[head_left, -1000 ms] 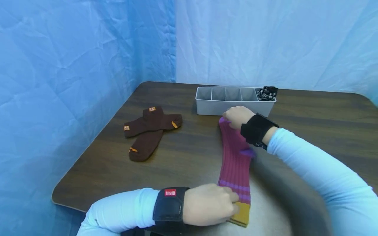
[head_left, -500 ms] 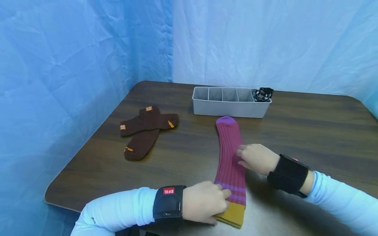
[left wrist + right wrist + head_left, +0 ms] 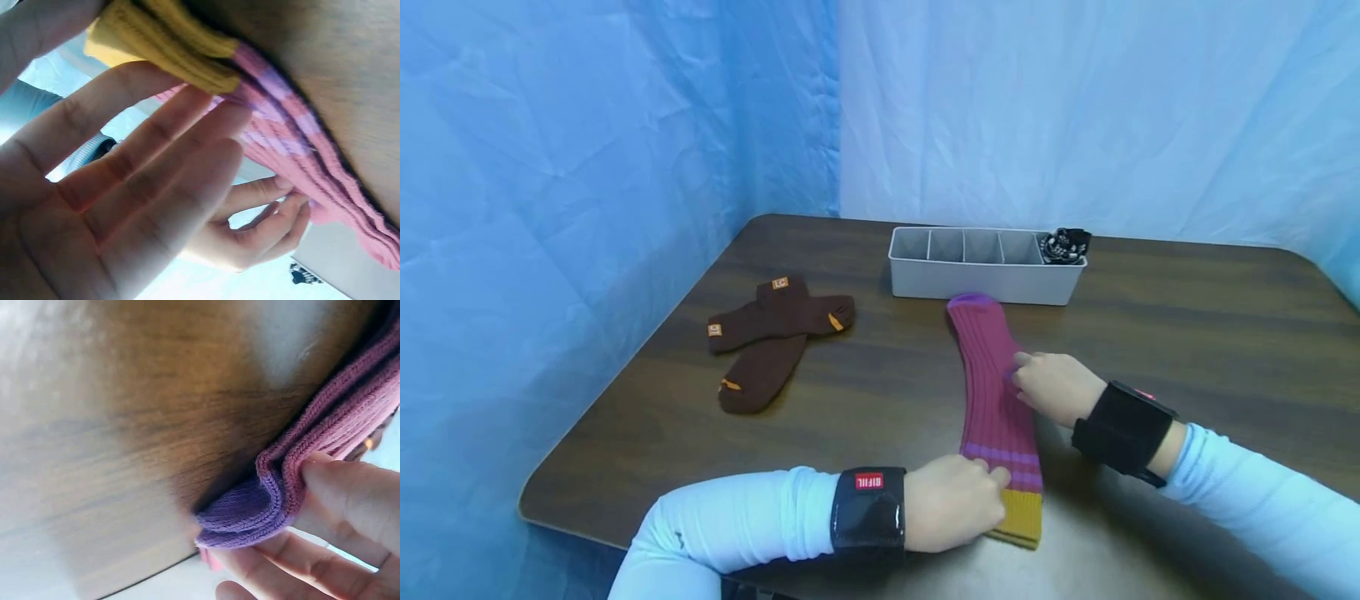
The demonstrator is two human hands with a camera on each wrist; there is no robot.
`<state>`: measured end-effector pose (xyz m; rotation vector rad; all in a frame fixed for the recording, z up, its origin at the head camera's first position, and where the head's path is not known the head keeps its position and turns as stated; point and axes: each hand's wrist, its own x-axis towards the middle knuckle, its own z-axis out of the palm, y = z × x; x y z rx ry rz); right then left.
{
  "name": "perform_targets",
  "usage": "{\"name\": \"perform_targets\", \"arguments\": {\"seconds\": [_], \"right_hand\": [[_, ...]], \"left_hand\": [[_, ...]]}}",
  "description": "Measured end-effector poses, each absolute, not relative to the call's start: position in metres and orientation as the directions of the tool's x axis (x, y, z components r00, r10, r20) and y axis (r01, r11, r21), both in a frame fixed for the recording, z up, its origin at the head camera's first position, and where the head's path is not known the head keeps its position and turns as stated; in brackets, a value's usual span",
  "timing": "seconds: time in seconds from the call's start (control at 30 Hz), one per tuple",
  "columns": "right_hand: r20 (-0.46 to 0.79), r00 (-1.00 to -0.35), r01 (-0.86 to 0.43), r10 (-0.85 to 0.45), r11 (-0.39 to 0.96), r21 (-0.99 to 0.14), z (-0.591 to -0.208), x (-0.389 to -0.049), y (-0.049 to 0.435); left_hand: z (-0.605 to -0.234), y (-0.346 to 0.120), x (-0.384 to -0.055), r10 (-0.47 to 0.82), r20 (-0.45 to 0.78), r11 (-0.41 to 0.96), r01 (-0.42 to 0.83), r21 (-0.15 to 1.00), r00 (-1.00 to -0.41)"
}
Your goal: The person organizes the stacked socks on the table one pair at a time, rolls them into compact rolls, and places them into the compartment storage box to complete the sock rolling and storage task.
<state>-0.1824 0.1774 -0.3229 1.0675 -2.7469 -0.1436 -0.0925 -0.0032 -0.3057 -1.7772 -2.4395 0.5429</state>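
A pair of long magenta socks (image 3: 992, 379), one on top of the other, lies lengthwise on the table, purple toes far and mustard cuffs (image 3: 1021, 518) near. My left hand (image 3: 955, 504) rests at the cuff end; in the left wrist view its fingers (image 3: 187, 181) are fairly straight against the ribbed fabric. At the right edge of the pair, my right hand (image 3: 1060, 387) pinches the purple heels (image 3: 244, 515) between thumb and fingers, as the right wrist view shows. Part of the cuffs is hidden under the left hand.
A grey organizer box (image 3: 977, 282) with several compartments stands behind the socks' toes. A rolled black patterned sock (image 3: 1065, 246) sits in its rightmost compartment. Brown socks (image 3: 778, 321) lie crossed at the left of the table (image 3: 1187, 333). Blue sheeting (image 3: 625, 167) hangs behind.
My right hand has come back from the toe end to the heels and now pinches them. The left hand has stayed near the cuffs.
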Motion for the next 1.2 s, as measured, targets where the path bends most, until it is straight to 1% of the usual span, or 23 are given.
{"name": "perform_targets", "arguments": {"seconds": [0.1,0.2,0.27,0.33,0.43,0.47,0.53,0.63,0.73,0.87,0.97,1.07,1.2], "right_hand": [[0.125,-0.723,-0.674,-0.679,0.733,0.088,-0.317,-0.177,0.182],[0.208,-0.697,-0.699,-0.686,0.715,0.017,-0.307,-0.162,0.189],[0.276,-0.662,-0.735,-0.697,0.676,-0.058,-0.303,-0.146,0.192],[0.337,-0.601,-0.790,-0.725,0.602,-0.113,-0.304,-0.128,0.192],[0.352,-0.507,-0.862,-0.787,0.474,-0.181,-0.312,-0.104,0.188],[0.351,-0.480,-0.877,-0.804,0.440,-0.190,-0.315,-0.098,0.186],[0.326,-0.450,-0.893,-0.831,0.406,-0.196,-0.321,-0.089,0.184],[0.273,-0.459,-0.885,-0.846,0.409,-0.221,-0.327,-0.083,0.182],[0.242,-0.472,-0.877,-0.847,0.424,-0.226,-0.329,-0.080,0.182],[0.249,-0.484,-0.874,-0.839,0.451,-0.180,-0.329,-0.078,0.179],[0.261,-0.485,-0.874,-0.835,0.466,-0.136,-0.328,-0.076,0.177],[0.266,-0.480,-0.877,-0.836,0.468,-0.114,-0.328,-0.075,0.177],[0.275,-0.483,-0.874,-0.831,0.477,-0.092,-0.329,-0.074,0.177]], "left_hand": [[-0.299,-0.008,-0.092,0.937,-0.139,0.276,0.923,-0.269,-0.321],[-0.285,-0.020,-0.096,0.942,-0.046,0.318,0.928,-0.193,-0.332],[-0.275,-0.027,-0.099,0.938,0.030,0.344,0.924,-0.168,-0.344],[-0.269,-0.032,-0.100,0.936,0.089,0.351,0.923,-0.158,-0.340],[-0.270,-0.032,-0.099,0.952,0.080,0.304,0.939,-0.162,-0.294],[-0.273,-0.030,-0.098,0.960,0.054,0.281,0.946,-0.162,-0.276],[-0.280,-0.026,-0.097,0.968,-0.011,0.244,0.957,-0.157,-0.249],[-0.291,-0.021,-0.097,0.964,-0.101,0.231,0.963,-0.139,-0.246],[-0.300,-0.017,-0.098,0.959,-0.131,0.234,0.961,-0.145,-0.253],[-0.308,-0.015,-0.099,0.966,-0.058,0.234,0.951,-0.204,-0.250],[-0.311,-0.014,-0.099,0.969,0.000,0.242,0.943,-0.228,-0.249],[-0.312,-0.013,-0.099,0.965,0.011,0.257,0.944,-0.206,-0.261],[-0.313,-0.012,-0.100,0.958,0.008,0.286,0.949,-0.134,-0.287]]}}
